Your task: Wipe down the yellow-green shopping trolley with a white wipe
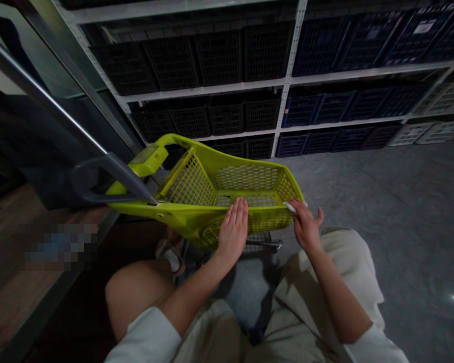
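Observation:
A small yellow-green plastic shopping cart [189, 216] with mesh walls stands in front of my knees, its handle end to the left. My left hand [232, 229] lies against the near side of the basket, fingers stretched out over the rim, holding nothing. At the front right corner, my right hand [306, 224] presses a small white wipe [289, 206], perhaps tissue or cloth, onto the rim. Its thumb sticks out to the right. Most of the wipe is hidden under the fingers. The part of the basket that shows has no goods in it.
White metal shelves [287, 91] with rows of black crates [221, 55] and dark blue crates [321, 45] line the back. A metal pole with a grey loop handle [115, 176] crosses the cart's left end. At left is a brown tabletop [18, 222]. Grey floor [412, 212] extends right.

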`<state>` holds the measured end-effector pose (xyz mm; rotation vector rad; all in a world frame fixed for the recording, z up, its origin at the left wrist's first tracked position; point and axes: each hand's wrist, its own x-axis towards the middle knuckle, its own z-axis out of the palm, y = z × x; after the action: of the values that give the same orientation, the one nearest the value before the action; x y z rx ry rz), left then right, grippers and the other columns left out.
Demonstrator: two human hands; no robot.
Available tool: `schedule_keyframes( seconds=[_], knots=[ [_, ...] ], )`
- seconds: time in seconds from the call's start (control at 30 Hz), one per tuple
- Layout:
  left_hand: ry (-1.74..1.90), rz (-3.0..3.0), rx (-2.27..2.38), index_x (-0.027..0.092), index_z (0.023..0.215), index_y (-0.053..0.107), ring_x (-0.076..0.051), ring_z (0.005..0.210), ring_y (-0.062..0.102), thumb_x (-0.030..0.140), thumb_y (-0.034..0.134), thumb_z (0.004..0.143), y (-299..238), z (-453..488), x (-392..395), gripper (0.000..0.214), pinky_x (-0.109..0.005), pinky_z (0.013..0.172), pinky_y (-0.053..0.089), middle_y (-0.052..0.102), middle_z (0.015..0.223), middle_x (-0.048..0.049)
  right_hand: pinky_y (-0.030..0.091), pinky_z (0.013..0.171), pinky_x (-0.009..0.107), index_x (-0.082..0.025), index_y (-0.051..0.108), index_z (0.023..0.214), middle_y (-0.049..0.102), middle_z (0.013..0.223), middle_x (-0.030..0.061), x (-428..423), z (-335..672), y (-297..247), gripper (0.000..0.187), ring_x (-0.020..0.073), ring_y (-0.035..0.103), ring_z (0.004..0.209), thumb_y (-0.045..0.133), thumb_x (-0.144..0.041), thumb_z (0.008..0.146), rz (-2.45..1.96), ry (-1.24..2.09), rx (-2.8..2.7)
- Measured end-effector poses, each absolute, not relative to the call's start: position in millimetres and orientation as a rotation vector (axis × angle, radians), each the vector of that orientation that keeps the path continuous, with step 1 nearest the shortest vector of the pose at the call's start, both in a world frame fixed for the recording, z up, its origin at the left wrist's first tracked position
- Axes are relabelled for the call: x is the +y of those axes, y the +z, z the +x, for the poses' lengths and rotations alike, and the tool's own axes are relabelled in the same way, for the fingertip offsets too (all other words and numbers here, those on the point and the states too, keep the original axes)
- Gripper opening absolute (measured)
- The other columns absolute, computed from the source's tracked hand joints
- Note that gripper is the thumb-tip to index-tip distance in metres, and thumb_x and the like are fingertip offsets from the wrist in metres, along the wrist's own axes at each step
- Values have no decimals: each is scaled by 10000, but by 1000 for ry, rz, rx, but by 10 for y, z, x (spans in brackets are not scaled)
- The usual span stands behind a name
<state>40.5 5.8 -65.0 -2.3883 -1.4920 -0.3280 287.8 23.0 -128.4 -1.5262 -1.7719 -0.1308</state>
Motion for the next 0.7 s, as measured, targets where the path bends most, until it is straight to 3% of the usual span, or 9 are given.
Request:
schedule_keyframes(
  seconds=[0.1,0.2,0.37,0.5,0.7],
  knots=[
    [-372,-2398,-1483,16,1558,75,-259,1519,161,120,402,905,-672,414,66,738,-456,1239,240,264,1607,-206,78,1152,581,-273,554,1299,651,1318,75,241,2829,-1319,452,245,507,1330,341,-155,919,-1628,-130,-1607],
    [-370,-2372,-1496,-6,1544,145,-266,1516,174,118,398,909,-689,430,71,695,-447,1238,245,277,1601,-215,88,1141,586,-248,544,1302,644,1321,112,188,2282,-1171,440,267,480,1348,335,-150,928,-1673,-152,-1555],
    [-320,-2342,-1487,-54,1490,284,-285,1508,205,107,391,911,-680,439,65,610,-442,1238,248,305,1583,-234,53,1176,513,-250,497,1360,599,1395,93,107,1596,-867,484,205,452,1379,338,-113,924,-1458,-5,-1896],
    [-335,-2369,-1502,-43,1510,237,-283,1511,196,131,410,914,-645,430,50,644,-442,1233,252,307,1581,-242,-33,1179,546,-269,485,1381,598,1400,75,126,2094,-922,523,200,456,1382,338,-92,911,-1399,-31,-2007],
    [-338,-2411,-1492,-27,1530,187,-270,1522,156,147,420,914,-637,415,59,681,-429,1249,204,268,1606,-215,55,1146,606,-261,555,1301,629,1360,83,187,2954,-1241,427,252,461,1383,348,-167,940,-1665,-54,-1647]
  ],
)
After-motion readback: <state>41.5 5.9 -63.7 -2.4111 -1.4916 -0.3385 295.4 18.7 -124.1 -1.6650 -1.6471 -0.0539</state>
